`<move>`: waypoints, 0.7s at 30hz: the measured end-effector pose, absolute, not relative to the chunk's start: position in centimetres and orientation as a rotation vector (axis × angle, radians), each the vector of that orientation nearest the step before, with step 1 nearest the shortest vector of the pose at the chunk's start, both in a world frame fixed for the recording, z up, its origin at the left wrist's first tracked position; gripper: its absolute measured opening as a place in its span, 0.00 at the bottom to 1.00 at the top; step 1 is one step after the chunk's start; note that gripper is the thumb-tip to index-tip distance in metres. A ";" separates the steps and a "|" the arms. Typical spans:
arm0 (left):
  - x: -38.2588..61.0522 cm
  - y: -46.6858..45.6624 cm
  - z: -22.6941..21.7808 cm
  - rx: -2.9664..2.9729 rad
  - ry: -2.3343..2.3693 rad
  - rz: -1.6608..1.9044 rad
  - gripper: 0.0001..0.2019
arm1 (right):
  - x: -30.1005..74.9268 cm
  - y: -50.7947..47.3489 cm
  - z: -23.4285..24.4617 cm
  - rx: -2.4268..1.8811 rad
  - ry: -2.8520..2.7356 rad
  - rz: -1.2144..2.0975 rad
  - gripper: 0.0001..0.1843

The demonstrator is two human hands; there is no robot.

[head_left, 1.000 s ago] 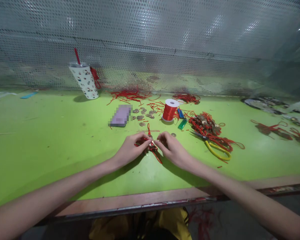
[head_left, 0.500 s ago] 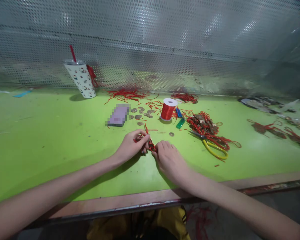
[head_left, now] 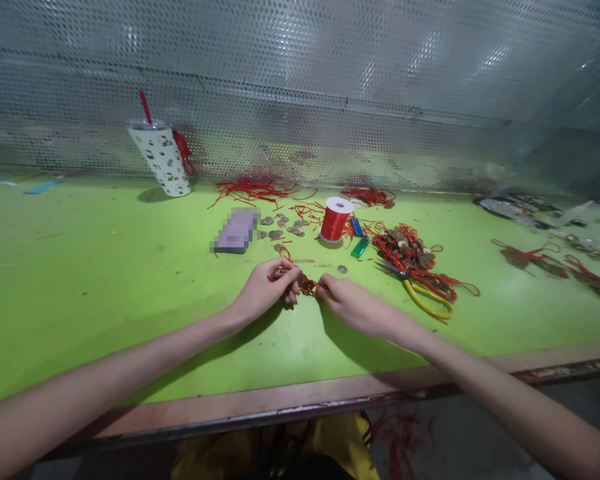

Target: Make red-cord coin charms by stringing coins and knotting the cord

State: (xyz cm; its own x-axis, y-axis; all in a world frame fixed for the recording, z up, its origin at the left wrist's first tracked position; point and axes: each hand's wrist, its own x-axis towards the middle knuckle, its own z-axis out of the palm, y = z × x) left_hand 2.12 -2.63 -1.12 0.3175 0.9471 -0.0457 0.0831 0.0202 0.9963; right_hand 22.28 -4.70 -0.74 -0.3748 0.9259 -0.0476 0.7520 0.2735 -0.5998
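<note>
Between my two hands, low over the green table, is a knotted red cord with dark coins in it [head_left: 307,285]. My left hand [head_left: 269,285] pinches it at the left end, and a small red loop sticks up past the fingertips. At the right end my right hand [head_left: 343,293] is closed on the cord, its fingertips partly hidden behind the knuckles. A single coin [head_left: 342,269] lies just beyond my right hand. Loose coins [head_left: 276,234] are scattered farther back, beside a pixelated purple block [head_left: 236,231].
A spool of red cord [head_left: 336,221] stands behind the hands. Blue and green lighters [head_left: 360,247] lie right of it, then a pile of corded coins [head_left: 405,248] and yellow-handled scissors [head_left: 429,301]. A patterned tumbler [head_left: 161,160] stands at back left, near cut red cords [head_left: 253,191].
My right hand has shifted slightly right, away from my left, and more of the corded coins shows between them. The red loop above my left fingertips has tipped left.
</note>
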 end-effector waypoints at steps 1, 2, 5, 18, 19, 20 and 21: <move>2.1 -2.6 -1.1 1.381 1.037 0.903 0.14 | 22.3 -4.6 -0.6 -1.529 -2.225 0.798 0.12; 2.2 -2.6 -1.1 1.383 1.039 0.902 0.14 | 22.3 -4.6 -0.5 -1.526 -2.217 0.814 0.14; 2.2 -2.4 -1.2 1.379 1.041 0.902 0.14 | 22.2 -4.5 -0.1 -1.534 -2.196 0.884 0.18; 2.7 -1.9 -0.6 1.502 1.059 0.926 0.12 | 22.6 -4.1 0.8 -1.458 -2.250 0.969 0.20; 2.7 -1.8 -0.6 1.490 1.063 0.923 0.12 | 22.5 -4.0 0.9 -1.449 -2.228 1.008 0.20; 2.7 -1.7 -0.6 1.478 1.067 0.919 0.12 | 22.5 -3.9 0.9 -1.437 -2.198 1.052 0.20; 2.7 -1.7 -0.6 1.472 1.069 0.920 0.12 | 22.4 -3.9 1.0 -1.428 -2.159 1.103 0.20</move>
